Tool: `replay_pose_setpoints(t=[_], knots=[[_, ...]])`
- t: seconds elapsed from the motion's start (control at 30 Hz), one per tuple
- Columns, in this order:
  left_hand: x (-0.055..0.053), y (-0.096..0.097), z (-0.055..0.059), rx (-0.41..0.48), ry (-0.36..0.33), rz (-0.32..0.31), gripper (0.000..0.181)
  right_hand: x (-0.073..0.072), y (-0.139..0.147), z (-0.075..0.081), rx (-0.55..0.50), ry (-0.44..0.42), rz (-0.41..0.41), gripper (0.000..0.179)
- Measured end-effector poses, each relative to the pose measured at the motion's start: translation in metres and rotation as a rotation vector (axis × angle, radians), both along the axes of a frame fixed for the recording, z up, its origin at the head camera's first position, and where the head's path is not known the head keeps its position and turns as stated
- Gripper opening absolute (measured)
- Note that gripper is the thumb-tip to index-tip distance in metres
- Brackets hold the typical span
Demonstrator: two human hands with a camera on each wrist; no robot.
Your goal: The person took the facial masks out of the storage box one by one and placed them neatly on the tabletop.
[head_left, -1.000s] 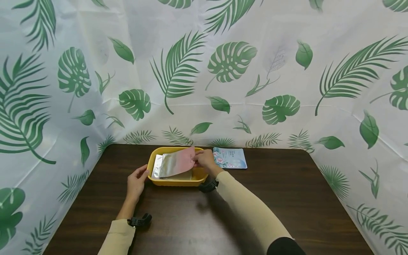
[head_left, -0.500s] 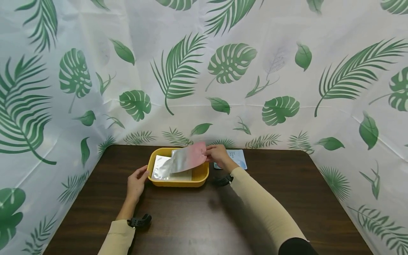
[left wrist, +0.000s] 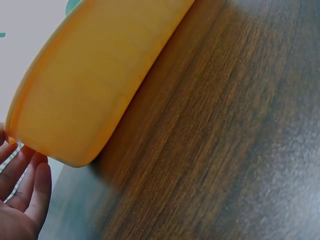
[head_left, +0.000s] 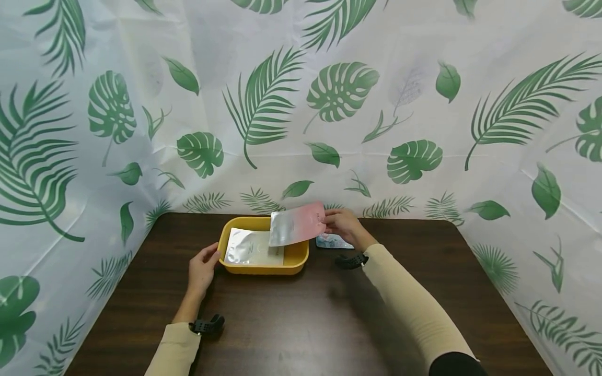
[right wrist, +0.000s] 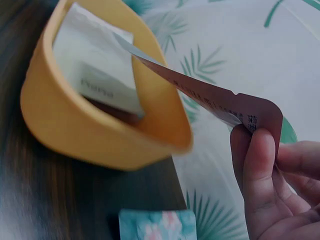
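Pale, creased sheeting [head_left: 348,130] printed with green palm and monstera leaves hangs behind and beside the dark wood-grain table [head_left: 263,313] before me; its top catches soft light.

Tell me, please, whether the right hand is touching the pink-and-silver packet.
Touching: the right wrist view shows the right hand pinching one end of the pink-and-silver packet between its fingers.

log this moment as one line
left hand: touches yellow basket; right hand: pinches pink packet; silver packet: in basket; blue packet: on table
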State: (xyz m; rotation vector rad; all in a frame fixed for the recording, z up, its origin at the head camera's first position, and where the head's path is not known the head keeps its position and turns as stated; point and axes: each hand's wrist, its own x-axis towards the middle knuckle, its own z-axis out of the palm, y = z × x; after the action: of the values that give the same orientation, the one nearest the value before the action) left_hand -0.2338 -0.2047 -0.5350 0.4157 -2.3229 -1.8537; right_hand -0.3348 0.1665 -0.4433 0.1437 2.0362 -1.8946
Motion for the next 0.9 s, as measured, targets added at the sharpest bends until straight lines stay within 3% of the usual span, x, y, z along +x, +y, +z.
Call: replay_pose_setpoints(t=[0.17, 0.5, 0.9], knots=[[0.000, 0.001, 0.000, 0.004, 0.000, 0.007, 0.040, -0.004, 0.020, 0.002, 0.016, 0.011, 0.022, 0.040], [-0.002, -0.002, -0.003, 0.026, 0.079, 0.008, 0.037, -0.007, 0.059, 0.000, 0.014, 0.037, 0.006, 0.044], [-0.001, 0.000, 0.001, 0.010, 0.015, 0.011, 0.037, -0.006, 0.109, -0.001, 0.040, 0.008, -0.008, 0.044]])
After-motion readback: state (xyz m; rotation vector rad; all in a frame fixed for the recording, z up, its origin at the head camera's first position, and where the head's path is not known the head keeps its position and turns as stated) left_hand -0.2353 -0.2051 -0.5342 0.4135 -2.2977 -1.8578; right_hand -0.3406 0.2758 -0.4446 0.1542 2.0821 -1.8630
